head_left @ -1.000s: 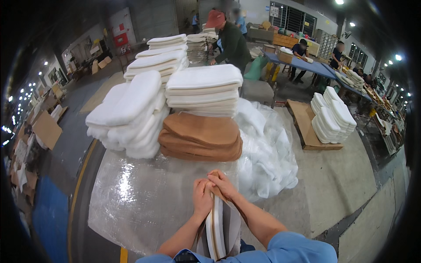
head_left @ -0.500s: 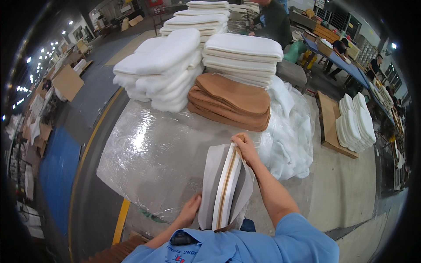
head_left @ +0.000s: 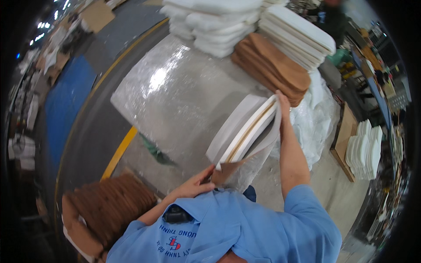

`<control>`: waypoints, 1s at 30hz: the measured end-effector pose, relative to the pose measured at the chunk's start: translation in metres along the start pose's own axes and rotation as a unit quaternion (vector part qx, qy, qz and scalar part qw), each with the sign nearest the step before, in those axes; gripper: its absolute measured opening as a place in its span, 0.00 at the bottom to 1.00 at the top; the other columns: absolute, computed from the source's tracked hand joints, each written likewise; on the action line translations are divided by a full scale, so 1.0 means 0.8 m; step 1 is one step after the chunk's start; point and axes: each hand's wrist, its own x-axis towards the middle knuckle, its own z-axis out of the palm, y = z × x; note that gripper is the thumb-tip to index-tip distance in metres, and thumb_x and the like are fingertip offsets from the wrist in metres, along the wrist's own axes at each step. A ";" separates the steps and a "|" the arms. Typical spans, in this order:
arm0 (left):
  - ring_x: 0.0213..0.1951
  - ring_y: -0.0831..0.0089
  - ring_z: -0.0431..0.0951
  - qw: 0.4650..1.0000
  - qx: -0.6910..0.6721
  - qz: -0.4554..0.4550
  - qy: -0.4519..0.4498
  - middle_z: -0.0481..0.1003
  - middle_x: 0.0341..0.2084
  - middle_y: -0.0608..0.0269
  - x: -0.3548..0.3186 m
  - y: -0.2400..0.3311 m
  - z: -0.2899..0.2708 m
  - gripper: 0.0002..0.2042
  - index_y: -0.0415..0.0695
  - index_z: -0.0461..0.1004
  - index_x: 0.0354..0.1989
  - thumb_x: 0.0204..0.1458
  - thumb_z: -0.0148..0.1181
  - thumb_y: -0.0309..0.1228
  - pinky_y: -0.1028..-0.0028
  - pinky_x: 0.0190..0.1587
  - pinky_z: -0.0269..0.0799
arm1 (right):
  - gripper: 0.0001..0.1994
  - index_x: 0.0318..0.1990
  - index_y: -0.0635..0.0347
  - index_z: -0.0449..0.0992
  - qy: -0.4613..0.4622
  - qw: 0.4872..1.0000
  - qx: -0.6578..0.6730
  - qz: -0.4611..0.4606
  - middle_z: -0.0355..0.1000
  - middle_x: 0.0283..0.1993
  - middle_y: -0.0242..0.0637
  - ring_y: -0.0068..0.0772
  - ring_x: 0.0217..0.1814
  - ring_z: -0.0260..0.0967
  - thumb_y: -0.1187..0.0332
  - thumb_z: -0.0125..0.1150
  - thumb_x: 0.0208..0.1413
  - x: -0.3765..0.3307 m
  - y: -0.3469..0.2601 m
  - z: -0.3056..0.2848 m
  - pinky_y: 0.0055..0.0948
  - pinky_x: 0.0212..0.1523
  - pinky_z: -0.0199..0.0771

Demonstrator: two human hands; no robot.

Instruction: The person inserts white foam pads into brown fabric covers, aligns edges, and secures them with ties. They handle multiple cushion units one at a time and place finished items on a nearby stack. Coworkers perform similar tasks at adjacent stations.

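Panels (head_left: pixel 245 131) (on edge) lengthwise away, rightward

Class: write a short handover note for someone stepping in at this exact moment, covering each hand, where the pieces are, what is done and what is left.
Left hand: grips the lower end of the layered pad bundle.
Right hand: holds the bundle's upper end, keeping it tilted over the plastic-covered table.
Stacks: brown pads and white pads at the table's far end; more brown pieces lower left.
Done: bundle gathered in both hands.
Left: bundle not set down.
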 end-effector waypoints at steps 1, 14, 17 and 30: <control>0.80 0.61 0.42 1.000 -0.012 0.014 0.025 0.44 0.80 0.47 -0.005 0.002 0.004 0.45 0.35 0.36 0.80 0.66 0.60 0.38 0.65 0.78 0.40 | 0.22 0.40 0.61 0.79 -0.003 0.999 0.024 0.029 0.74 0.37 0.32 0.26 0.39 0.69 0.47 0.64 0.65 -0.005 -0.001 0.002 0.31 0.43 0.72; 0.78 0.57 0.48 0.942 0.150 0.201 0.221 0.49 0.77 0.44 0.018 -0.063 0.034 0.37 0.33 0.41 0.79 0.73 0.43 0.48 0.62 0.78 0.41 | 0.30 0.57 0.66 0.76 -0.072 0.990 0.116 0.036 0.75 0.55 0.45 0.40 0.54 0.73 0.44 0.58 0.66 -0.041 0.024 0.015 0.40 0.58 0.74; 0.76 0.55 0.52 0.942 0.150 0.183 0.238 0.53 0.74 0.42 0.032 -0.063 0.039 0.35 0.33 0.45 0.78 0.73 0.43 0.46 0.62 0.77 0.44 | 0.33 0.65 0.65 0.70 -0.029 0.994 0.105 0.017 0.71 0.61 0.46 0.44 0.58 0.72 0.44 0.58 0.67 -0.049 0.006 -0.024 0.43 0.61 0.72; 0.69 0.66 0.62 0.931 0.069 0.133 0.334 0.64 0.68 0.50 0.034 -0.051 0.086 0.30 0.34 0.53 0.75 0.73 0.49 0.40 0.67 0.73 0.56 | 0.23 0.39 0.59 0.67 -0.079 0.996 0.038 -0.033 0.66 0.39 0.34 0.31 0.44 0.66 0.45 0.54 0.71 -0.035 0.032 -0.049 0.34 0.52 0.68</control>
